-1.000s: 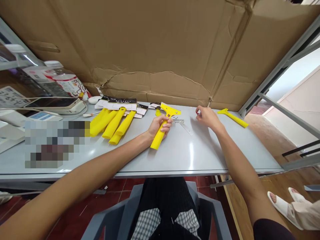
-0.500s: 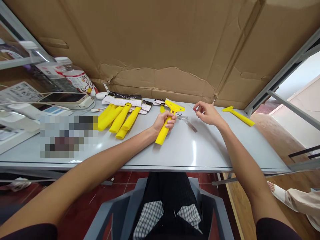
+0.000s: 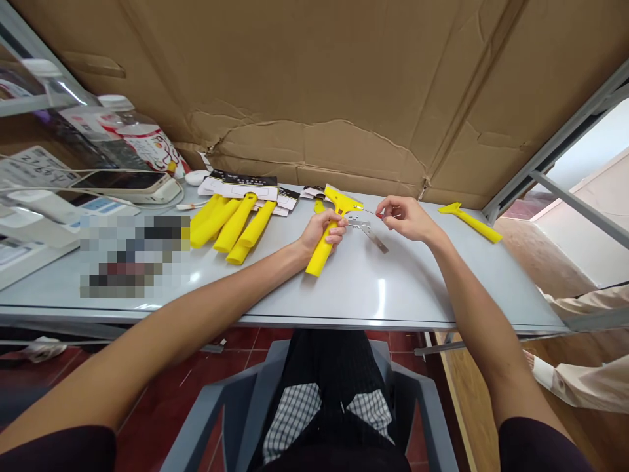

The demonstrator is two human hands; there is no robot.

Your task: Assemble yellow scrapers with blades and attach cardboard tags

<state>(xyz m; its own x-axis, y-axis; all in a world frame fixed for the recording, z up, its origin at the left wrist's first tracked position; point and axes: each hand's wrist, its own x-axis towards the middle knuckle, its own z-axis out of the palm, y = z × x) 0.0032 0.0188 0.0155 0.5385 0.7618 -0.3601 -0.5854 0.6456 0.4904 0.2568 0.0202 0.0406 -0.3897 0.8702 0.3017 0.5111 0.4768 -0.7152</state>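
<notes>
My left hand (image 3: 322,234) is closed round the handle of a yellow scraper (image 3: 320,259), its wide head tilted up and away from me. In my right hand (image 3: 405,217) a small screwdriver (image 3: 379,216) with a red handle is pinched. Its thin shaft points left, and the tip meets the right end of the scraper's head; whether it sits in a screw is too small to tell. Below the head, metal blades (image 3: 374,237) and several tiny metal pieces lie on the table. Another yellow scraper (image 3: 470,222) lies to the right of my right hand.
Several yellow scrapers (image 3: 234,226) with black-and-white cards (image 3: 246,186) lie left of my left hand. Bottles (image 3: 147,141), a phone (image 3: 120,180) and white boxes crowd the far left. A cardboard sheet (image 3: 304,85) walls off the table's back. Another person's leg (image 3: 584,387) shows at right.
My right hand has moved slightly left, bringing the screwdriver tip to the scraper's head. My left hand keeps its hold. The other person's legs at right have shifted.
</notes>
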